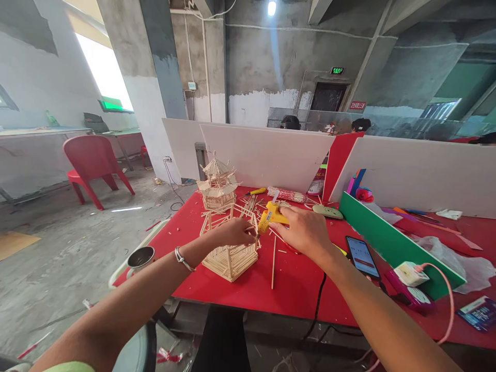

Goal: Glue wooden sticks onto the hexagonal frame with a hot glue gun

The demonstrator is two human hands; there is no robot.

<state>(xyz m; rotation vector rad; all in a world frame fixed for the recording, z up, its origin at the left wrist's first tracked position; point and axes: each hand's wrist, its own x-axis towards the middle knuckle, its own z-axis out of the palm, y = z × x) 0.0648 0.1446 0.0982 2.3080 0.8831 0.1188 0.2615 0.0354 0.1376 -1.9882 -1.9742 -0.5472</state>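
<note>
My right hand (304,230) grips a yellow hot-glue gun (270,216) with its nozzle aimed left at the upper edge of a hexagonal wooden-stick frame (230,258) on the red table (294,284). My left hand (231,232) is closed in a pinch on that frame's top rail, right by the nozzle. A finished wooden-stick pagoda model (217,185) stands just behind. Loose wooden sticks (273,261) lie around the frame.
A phone (362,257) lies to the right beside a green board (391,243). White partitions (271,155) back the table. A metal cup (140,257) sits at the left edge. A red chair (93,165) stands on the floor. A power strip (411,274) lies right.
</note>
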